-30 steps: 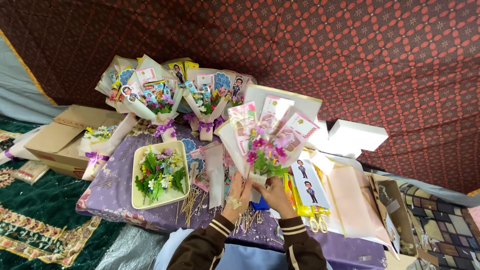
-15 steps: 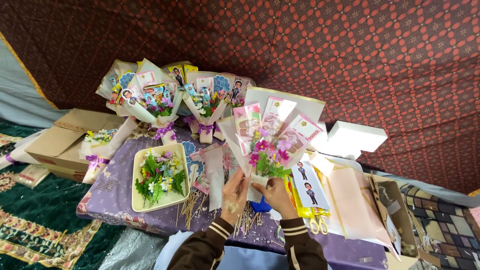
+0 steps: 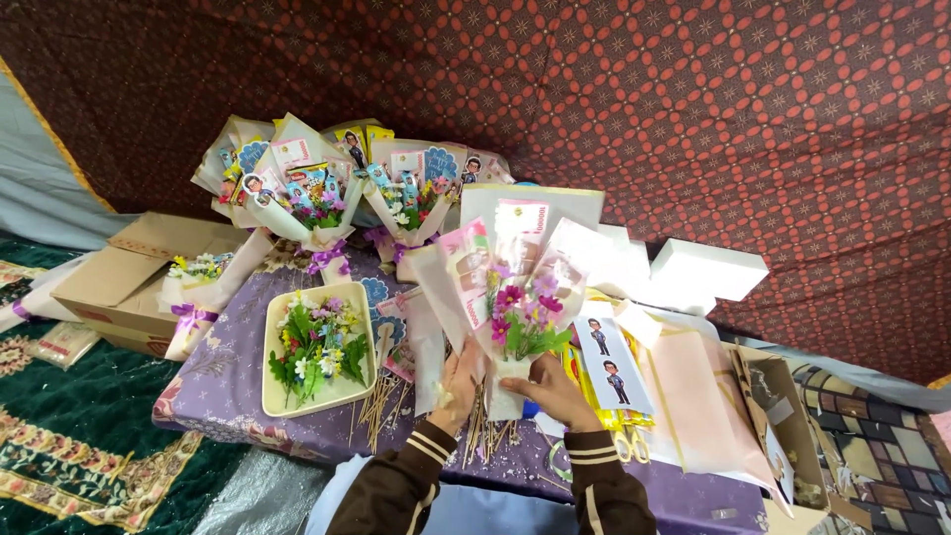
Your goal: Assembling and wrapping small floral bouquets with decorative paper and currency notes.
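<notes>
Both of your hands are on one bouquet [image 3: 515,307], held upright just above the near edge of the counter [image 3: 228,376]. Your left hand [image 3: 458,381] grips the pale wrapping paper at the bouquet's left side, fingers curled around its edge. Your right hand [image 3: 555,388] is clenched around the narrow white base of the wrap, just below the green leaves. Inside the wrap you have pink and purple flowers with green leaves, and small pink cards stand behind them.

To the left of your hands, a cream square tray [image 3: 272,396] lies flat on the purple cloth that covers the counter. It holds loose flowers [image 3: 317,342], yellow, white and purple, with green leaves. Thin wooden sticks [image 3: 381,401] lie scattered on the cloth between the tray and your left hand.

At the back of the counter, finished bouquets [image 3: 327,193] lean together, each wrapped in pale paper, filled with flowers and picture cards and tied with purple ribbon. One smaller bouquet [image 3: 198,287] lies across an open cardboard box [image 3: 129,267] at the counter's left end.

To your right, white boxes [image 3: 708,269] sit shut near the patterned red cloth wall. A strip of cartoon figure cards [image 3: 609,362] lies beside sheets of pink wrapping paper [image 3: 693,396], and yellow-handled scissors [image 3: 629,441] rest just beside your right wrist.
</notes>
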